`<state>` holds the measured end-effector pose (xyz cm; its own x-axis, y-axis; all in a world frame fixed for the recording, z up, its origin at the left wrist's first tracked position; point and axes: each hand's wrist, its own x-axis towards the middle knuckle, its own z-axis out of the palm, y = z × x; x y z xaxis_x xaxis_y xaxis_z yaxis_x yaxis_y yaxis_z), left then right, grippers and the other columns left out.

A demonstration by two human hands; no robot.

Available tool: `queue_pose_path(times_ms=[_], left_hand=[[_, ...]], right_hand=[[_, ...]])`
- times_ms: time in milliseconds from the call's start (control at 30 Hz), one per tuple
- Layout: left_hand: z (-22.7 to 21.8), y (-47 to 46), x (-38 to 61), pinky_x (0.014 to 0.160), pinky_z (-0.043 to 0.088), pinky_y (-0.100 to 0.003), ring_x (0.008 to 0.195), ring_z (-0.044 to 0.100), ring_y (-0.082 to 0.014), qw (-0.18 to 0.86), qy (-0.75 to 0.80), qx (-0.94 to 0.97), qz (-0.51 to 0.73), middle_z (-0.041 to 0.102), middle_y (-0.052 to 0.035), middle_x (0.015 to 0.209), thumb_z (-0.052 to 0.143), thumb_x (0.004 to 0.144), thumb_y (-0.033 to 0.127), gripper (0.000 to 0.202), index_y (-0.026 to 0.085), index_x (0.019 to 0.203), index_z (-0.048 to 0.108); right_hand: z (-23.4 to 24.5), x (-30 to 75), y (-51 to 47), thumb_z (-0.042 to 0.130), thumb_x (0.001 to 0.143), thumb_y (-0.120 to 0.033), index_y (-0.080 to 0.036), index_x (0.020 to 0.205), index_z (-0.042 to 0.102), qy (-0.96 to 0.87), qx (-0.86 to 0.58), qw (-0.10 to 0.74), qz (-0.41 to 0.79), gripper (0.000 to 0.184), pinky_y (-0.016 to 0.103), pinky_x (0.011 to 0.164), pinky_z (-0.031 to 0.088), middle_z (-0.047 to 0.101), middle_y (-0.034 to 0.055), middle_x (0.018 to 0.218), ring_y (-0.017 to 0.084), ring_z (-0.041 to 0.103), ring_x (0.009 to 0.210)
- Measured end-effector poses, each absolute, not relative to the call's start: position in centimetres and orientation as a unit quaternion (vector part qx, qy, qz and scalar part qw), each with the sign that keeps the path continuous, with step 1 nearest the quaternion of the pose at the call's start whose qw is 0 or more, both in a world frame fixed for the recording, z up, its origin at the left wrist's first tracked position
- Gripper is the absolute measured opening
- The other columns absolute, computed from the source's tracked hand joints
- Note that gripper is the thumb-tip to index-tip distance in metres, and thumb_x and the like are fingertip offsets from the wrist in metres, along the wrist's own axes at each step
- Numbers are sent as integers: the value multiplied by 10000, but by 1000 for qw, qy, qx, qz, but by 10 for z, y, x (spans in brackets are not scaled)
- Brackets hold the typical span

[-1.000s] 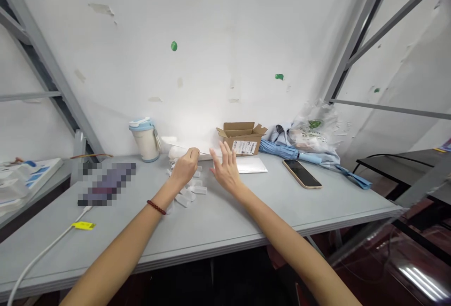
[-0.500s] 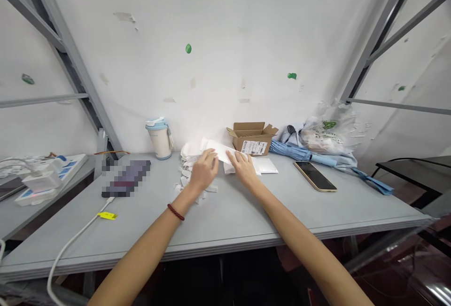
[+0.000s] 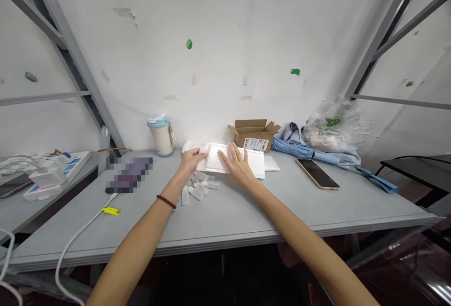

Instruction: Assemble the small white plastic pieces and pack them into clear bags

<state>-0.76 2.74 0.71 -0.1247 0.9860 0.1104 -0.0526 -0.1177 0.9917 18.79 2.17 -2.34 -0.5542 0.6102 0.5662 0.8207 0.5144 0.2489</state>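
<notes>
A white padded envelope (image 3: 253,162) lies flat on the grey table (image 3: 225,212), near the back middle. My right hand (image 3: 237,165) rests on it with fingers stretched out flat. My left hand (image 3: 192,159) pinches the envelope's left edge between thumb and fingers. Several small clear plastic pieces (image 3: 199,188) lie scattered on the table just below my left hand. A red bead bracelet circles my left wrist.
An open cardboard box (image 3: 253,134) stands behind the envelope. A cream and blue cup (image 3: 160,136) sits at the back left. A phone (image 3: 317,173), a folded blue umbrella (image 3: 303,152) and a plastic bag (image 3: 331,125) lie right. A white cable (image 3: 77,240) runs left.
The envelope, held up and tilted half a second ago, now lies flat on the table. My right hand has spread flat on it; my left hand slid to its left edge.
</notes>
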Motion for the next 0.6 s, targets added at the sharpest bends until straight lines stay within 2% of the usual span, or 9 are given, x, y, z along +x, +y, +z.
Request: queue_pose_path(times_ms=[100,200,400,600], left_hand=[[10,19,3,590,449,-256,606,586,-151,500,448,524,524,667,-4,674,767,501,335,363,137,794,686],[10,13,10,631,454,-257,642,590,-143,503,423,568,495,670,2,705,763,535,323,317,143,784,687],[8,11,12,577,427,-246,602,560,-128,466,453,577,495,640,14,667,747,551,347,289,145,734,653],[12,17,6,509,376,-230,531,496,-108,411,503,566,508,574,29,560,735,530,374,287,142,645,612]], right_hand=[[-22,184,14,618,741,-445,-126,1468,143,-860,-398,214,-238,925,647,1019,129,102,270,1501,402,21,1390],[-20,183,11,630,701,-527,-107,1460,155,-861,-395,227,-228,989,637,1022,124,144,279,1483,403,68,1380],[-19,185,14,679,672,-470,-108,1428,240,-854,-391,257,-225,946,599,1035,128,306,248,1394,372,237,1307],[-18,186,17,626,741,-368,-134,1392,312,-848,-387,276,-234,760,540,1036,150,398,204,1326,322,331,1233]])
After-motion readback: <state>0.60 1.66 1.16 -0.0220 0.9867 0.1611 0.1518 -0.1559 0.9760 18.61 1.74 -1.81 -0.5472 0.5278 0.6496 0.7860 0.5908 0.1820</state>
